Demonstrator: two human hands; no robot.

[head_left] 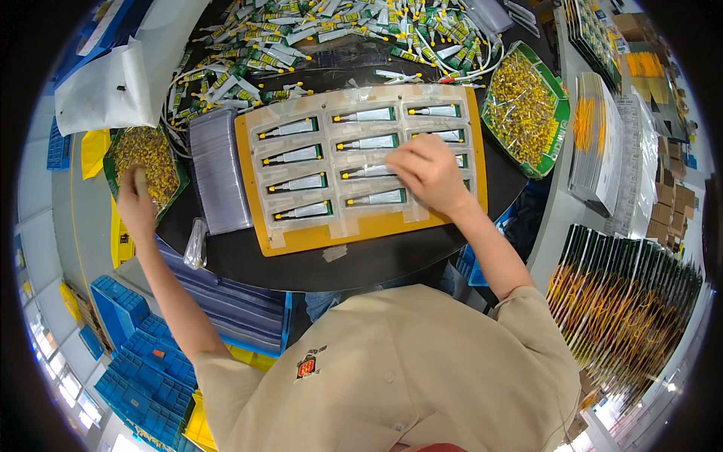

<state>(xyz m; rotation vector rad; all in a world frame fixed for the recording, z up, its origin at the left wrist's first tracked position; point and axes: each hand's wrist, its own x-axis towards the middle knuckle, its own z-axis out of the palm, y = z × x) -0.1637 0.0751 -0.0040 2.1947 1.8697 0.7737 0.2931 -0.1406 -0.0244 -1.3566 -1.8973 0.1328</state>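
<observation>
My left hand (136, 203) reaches into a green box (179, 197) on the left, its fingers bent together among small yellow-tipped pieces (151, 154). What it pinches is hidden. Over the middle and right columns of a clear moulded tray (331, 162) hovers my right hand (431, 175), fingertips pinched close to the crimped end of a tube (365, 172); whether it grips anything is too small to make out. The tray lies on a yellow board (280, 247). Its pockets hold several small white and green tubes with yellow caps, some covered by my right hand.
A heap of loose tubes (260, 56) spreads across the far side of the black table (376, 275). Another green box (556, 143) of yellow-tipped pieces stands right. Left of the board is a stack of clear plastic sheets (218, 172). Printed cards (595, 151) are stacked further right; blue crates (143, 369) stand lower left.
</observation>
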